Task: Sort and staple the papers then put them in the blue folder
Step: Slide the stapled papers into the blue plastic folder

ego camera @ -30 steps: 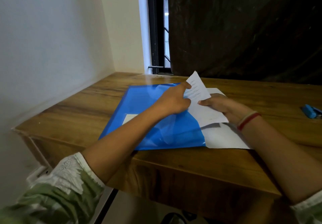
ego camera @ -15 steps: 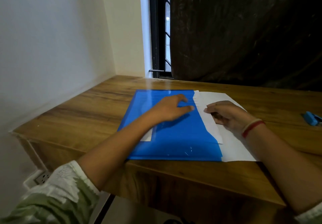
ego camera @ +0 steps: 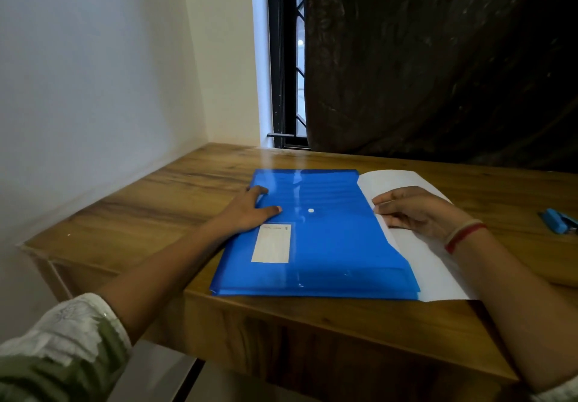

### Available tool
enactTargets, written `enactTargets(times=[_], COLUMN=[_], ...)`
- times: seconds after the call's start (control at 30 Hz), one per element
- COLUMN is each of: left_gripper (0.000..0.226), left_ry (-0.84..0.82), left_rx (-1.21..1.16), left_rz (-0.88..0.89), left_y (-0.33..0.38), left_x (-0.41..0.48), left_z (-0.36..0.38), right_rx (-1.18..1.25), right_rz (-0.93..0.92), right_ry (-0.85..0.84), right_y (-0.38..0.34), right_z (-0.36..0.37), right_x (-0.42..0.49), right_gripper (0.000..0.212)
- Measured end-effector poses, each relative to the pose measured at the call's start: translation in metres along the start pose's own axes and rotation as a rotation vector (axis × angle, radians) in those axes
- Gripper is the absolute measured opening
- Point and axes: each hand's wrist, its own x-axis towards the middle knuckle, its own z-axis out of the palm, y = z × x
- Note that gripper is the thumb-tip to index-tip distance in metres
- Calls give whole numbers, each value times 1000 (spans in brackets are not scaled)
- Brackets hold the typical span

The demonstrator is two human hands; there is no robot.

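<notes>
Two hands on the job, both low over a wooden desk [ego camera: 200, 182].

Hidden or unclear:
- Papers [ego camera: 438, 276]: only the right-hand part shows, sticking out of the folder's right side. The rest is under the blue cover. Sheet count cannot be told, and no staple can be made out.
- Right hand [ego camera: 416, 214]: lies on the exposed papers, its bent fingers [ego camera: 383, 204] reaching to the folder's right edge. The thumb is out of sight, so whether it pinches the sheets or only presses on them I cannot tell.
- Label [ego camera: 271, 243]: the print is too small to read.
- Blue stapler [ego camera: 558, 221]: at the far right of the desk, well apart from the folder and partly cut off by the frame edge.
- Both forearms run out of frame at the bottom. A green and white sleeve [ego camera: 62, 339] covers the left one.

Blue folder [ego camera: 328, 245]:
- Lies flat on the desk, its near edge along the desk's front edge.
- Glossy plastic, with light reflected across the far half.
- White snap button [ego camera: 310, 210] near the middle, pale rectangular label to its near left.
- Right edge slants across the white sheets.

Left hand [ego camera: 247, 211]: released, fingers straight, resting flat on the folder's far-left part.

Other: a red and pale band [ego camera: 466, 236] on the right wrist, and a dark curtain [ego camera: 438, 57] beyond the desk with a barred window [ego camera: 287, 57] to its left.
</notes>
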Motion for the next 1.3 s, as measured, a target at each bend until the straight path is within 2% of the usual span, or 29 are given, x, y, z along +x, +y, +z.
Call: enactTargets(times=[0.07, 0.23, 0.37, 0.7, 0.77, 0.87, 0.93, 0.97, 1.0, 1.07, 1.17, 1.23, 1.3], left_gripper=[60, 61, 63, 63, 63, 63, 64, 64, 64, 64, 56, 49, 45], left_ry=[0, 45, 58, 50, 53, 45, 36, 36, 42, 76, 63, -33, -103], left_rx=[-20, -54, -35, 38, 55, 85, 116, 147, 198, 353, 546, 530, 405], left_rz=[13, 14, 22, 35, 42, 46, 46, 43, 46, 102, 299, 351, 349], left_y=[7, 12, 11, 9, 9, 9, 9, 8, 9, 13, 25, 33, 34], left_x=[1, 4, 5, 3, 3, 4, 5, 6, 6, 6, 9, 12, 13], left_z=[6, 14, 16, 18, 19, 19, 20, 21, 23, 24, 25, 29, 34], right_rx=[73, 199, 126, -46, -109, -270, -467, -531, -558, -494, -413, -368, -341], right_rz=[-15, 30, 56, -32, -74, -163, -138, -115, -91, -26, 53, 106, 131], right_ry=[-44, 0, -21, -92, 3, 349, 578, 634, 639, 525, 432, 406, 377], right_y=[3, 3, 2, -1, -3, 2, 8, 10, 11, 11, 14, 12, 12], right_z=[6, -1, -5, -12, -21, -49, -70, -78, -82, -82, -83, -86, -91], right_x=[0, -3, -5, -1, 0, 9, 8, 6, 2, -2, -1, -4, -6], right_gripper=[11, 13, 8, 4, 10, 18, 27, 30, 32, 37, 43, 44, 42])
